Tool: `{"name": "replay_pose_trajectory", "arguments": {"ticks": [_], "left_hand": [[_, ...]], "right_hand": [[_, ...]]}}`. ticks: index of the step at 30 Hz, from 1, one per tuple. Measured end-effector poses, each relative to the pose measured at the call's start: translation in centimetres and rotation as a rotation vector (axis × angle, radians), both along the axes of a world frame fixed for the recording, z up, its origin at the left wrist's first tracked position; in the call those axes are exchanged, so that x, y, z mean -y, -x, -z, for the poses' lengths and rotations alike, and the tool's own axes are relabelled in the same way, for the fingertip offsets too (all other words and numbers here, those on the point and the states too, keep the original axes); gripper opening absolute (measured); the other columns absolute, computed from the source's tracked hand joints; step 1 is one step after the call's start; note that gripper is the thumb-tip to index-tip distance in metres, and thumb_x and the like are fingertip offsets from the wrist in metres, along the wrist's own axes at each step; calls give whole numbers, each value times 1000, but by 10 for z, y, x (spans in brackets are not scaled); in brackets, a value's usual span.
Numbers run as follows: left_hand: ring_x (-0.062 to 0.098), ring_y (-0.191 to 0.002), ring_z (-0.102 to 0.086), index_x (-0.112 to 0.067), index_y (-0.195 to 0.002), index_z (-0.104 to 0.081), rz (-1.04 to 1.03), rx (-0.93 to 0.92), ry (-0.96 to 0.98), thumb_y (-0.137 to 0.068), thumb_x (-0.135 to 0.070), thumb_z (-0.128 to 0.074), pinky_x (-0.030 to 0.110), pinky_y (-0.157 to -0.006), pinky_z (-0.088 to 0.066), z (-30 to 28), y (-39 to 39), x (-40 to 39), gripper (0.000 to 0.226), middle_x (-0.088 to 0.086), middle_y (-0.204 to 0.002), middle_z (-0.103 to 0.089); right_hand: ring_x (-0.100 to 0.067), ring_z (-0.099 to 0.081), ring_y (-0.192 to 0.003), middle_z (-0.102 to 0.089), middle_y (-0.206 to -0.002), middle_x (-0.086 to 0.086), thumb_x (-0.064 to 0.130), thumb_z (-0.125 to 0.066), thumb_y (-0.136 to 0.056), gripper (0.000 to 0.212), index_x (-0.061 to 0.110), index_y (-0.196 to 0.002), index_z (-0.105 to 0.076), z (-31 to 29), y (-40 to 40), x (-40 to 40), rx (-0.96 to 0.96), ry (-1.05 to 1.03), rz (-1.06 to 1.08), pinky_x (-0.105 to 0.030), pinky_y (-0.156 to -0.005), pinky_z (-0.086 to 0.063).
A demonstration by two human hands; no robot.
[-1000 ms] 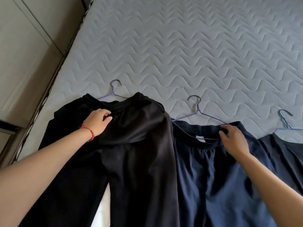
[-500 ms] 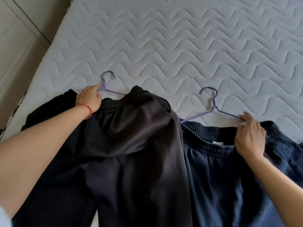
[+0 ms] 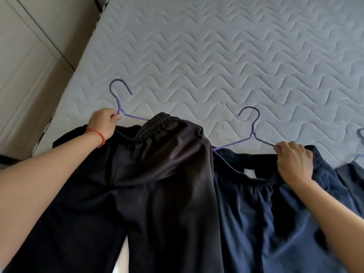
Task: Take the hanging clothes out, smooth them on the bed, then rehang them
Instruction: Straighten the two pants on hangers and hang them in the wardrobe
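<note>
Left hand (image 3: 104,122) curled around the purple hanger (image 3: 120,107) at the base of its neck, hook pointing up the mattress (image 3: 216,56). Black trousers (image 3: 147,184) on it, waistband toward the hook, legs running down out of view. Right hand (image 3: 294,164) pinching the shoulder wire of the second hanger (image 3: 252,133) (hook also pointing up the mattress), navy trousers (image 3: 266,213) lying parallel, just beside the black pair. Red bead bracelet (image 3: 98,135) on the left wrist.
</note>
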State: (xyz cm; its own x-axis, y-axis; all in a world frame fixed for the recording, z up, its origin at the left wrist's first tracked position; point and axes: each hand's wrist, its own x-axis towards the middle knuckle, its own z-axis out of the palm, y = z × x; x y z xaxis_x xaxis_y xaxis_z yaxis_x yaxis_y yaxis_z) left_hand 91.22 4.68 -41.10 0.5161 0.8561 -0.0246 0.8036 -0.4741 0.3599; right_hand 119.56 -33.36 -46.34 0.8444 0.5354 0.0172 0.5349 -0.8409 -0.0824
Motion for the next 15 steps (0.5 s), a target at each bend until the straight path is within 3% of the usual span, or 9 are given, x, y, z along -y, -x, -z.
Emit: {"name": "replay_pose_trajectory", "arguments": {"ticks": [3, 6, 11, 15], "left_hand": [[41, -89, -56, 5, -86, -66, 57, 46, -6, -90, -15, -52, 38, -77, -40, -36, 6, 15, 25, 27, -94, -62], [40, -87, -57, 4, -84, -66, 84, 82, -20, -89, -15, -53, 36, -73, -39, -74, 13, 32, 24, 26, -91, -62], [37, -81, -57, 5, -79, -64, 103, 137, -36, -88, -14, -55, 37, -71, -39, -143, 32, 66, 23, 25, -86, -63], [26, -73, -54, -2, -74, -62, 17, 227, 45, -88, -13, -54, 28, -69, -36, -197, 64, 102, 20, 13, -75, -62]], "right_hand": [[-41, -55, -98, -61, -100, -23, 18, -46, -94, 23, 3, -100, -62, -39, 11, 2, -41, -23, -27, -43, -76, -39], [-39, -58, -93, -62, -99, -20, 19, -46, -95, 23, 3, -101, -61, -80, 24, 5, -23, -38, -69, -35, -66, -32], [-35, -61, -91, -58, -108, -12, 21, -39, -98, 22, 9, -107, -56, -149, 51, 16, -77, 0, -96, -33, -61, -35], [-33, -60, -96, -60, -111, -9, 21, -38, -97, 22, 11, -106, -56, -206, 77, 28, -148, -33, -93, -34, -66, -38]]}}
